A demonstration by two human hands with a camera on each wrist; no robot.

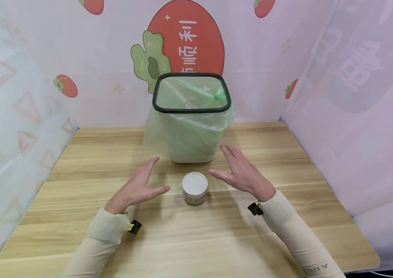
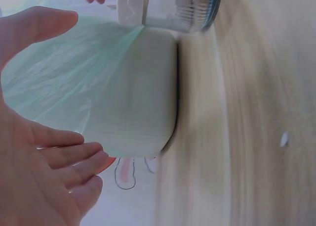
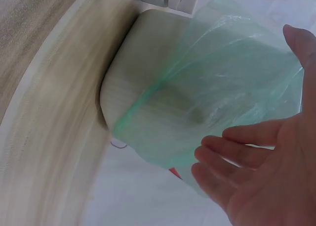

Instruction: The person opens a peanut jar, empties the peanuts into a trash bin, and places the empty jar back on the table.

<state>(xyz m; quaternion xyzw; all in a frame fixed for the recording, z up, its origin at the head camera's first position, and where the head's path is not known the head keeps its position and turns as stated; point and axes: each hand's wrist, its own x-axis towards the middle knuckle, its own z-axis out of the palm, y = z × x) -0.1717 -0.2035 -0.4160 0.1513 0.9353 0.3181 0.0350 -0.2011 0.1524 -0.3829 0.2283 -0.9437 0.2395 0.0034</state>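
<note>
A white trash bin (image 1: 192,157) with a black rim (image 1: 191,111) stands at the back of the table. A thin green plastic bag (image 1: 196,127) lines it and hangs loosely over its outside. In front of the bin is a small round jar (image 2: 180,9) with a white lid (image 1: 194,183); its side is clear, and small things show inside. My left hand (image 1: 138,187) hovers left of the jar, fingers extended and thumb spread, holding nothing. On the other side, my right hand (image 1: 245,172) is likewise spread and holds nothing, near the bin's lower right.
The wooden table (image 1: 88,173) has fabric walls around it, printed with fruit and writing. A tiny white bit (image 2: 284,139) lies on the tabletop. Each sleeve has a small black device (image 1: 255,209) at the wrist.
</note>
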